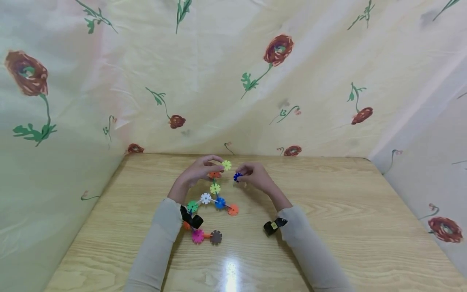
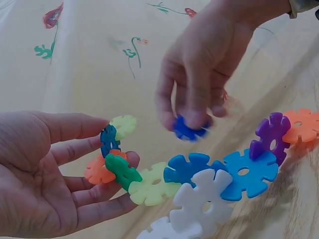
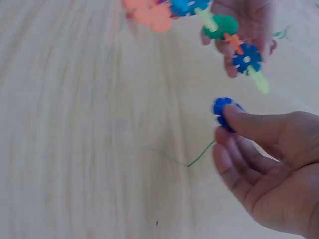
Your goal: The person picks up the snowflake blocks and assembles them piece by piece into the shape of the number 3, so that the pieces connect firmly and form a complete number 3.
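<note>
My left hand (image 1: 197, 171) holds the upper end of a chain of notched, flower-shaped plastic discs. In the left wrist view, its thumb and forefinger pinch a dark blue disc (image 2: 109, 141), and other fingers lie behind an orange disc (image 2: 98, 169). A pale yellow disc (image 1: 226, 165) forms the free tip. A loose blue disc (image 3: 225, 113) is pinched between thumb and fingers of my right hand (image 1: 257, 177), a short gap to the right of that tip. Lower links include a white disc (image 1: 206, 198) and a green disc (image 1: 192, 207), partly hidden by the left wrist.
The chain trails toward the table's front, with a pink disc (image 1: 198, 236) and a brown disc (image 1: 216, 237) at its lower end. An orange disc (image 1: 233, 209) ends a side branch. A flowered cloth (image 1: 219, 81) hangs behind the wooden table (image 1: 346, 227).
</note>
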Tool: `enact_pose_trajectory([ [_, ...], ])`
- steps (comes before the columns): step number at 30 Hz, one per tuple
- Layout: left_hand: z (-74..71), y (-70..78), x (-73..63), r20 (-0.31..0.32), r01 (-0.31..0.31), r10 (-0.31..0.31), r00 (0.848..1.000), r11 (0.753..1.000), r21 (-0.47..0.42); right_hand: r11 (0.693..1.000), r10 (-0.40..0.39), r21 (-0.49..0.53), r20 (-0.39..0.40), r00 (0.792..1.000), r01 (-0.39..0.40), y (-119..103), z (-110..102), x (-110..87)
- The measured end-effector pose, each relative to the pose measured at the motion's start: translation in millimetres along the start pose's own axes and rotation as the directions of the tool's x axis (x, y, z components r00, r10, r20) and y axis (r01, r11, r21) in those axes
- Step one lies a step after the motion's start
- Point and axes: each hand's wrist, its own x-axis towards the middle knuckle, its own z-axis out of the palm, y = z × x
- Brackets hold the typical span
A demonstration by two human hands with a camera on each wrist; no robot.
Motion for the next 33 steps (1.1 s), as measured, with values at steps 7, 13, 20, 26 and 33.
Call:
enact_pose_trajectory([
  [7, 0.2, -0.3, 1.0, 0.003, 0.014, -0.014, 1.000, 1.000, 0.007, 0.995, -0.043, 0.082, -0.155, 0.987, 0.056, -8.9, 0.8, -5.0],
  [13, 0.4, -2.1, 0.9, -0.010, 0.026, -0.025, 1.000, 0.999, 0.024, 0.988, -0.088, 0.106, -0.222, 0.971, 0.114, -11.9, 5.3, -5.3],
  [20, 0.7, -0.7, 1.1, -0.011, 0.020, -0.020, 1.000, 0.999, 0.031, 0.981, -0.106, 0.130, -0.276, 0.955, 0.146, -12.4, 10.3, -6.0],
  [26, 1.6, -0.3, 1.6, -0.008, 0.017, -0.016, 1.000, 1.000, 0.027, 0.984, -0.110, 0.101, -0.296, 0.949, 0.146, -11.8, 11.9, -6.9],
  [33, 2.2, -5.1, 4.2, -0.024, -0.004, 0.004, 1.000, 1.000, 0.009, 0.988, -0.093, 0.094, -0.286, 0.954, 0.125, -13.7, 10.8, -7.4],
])
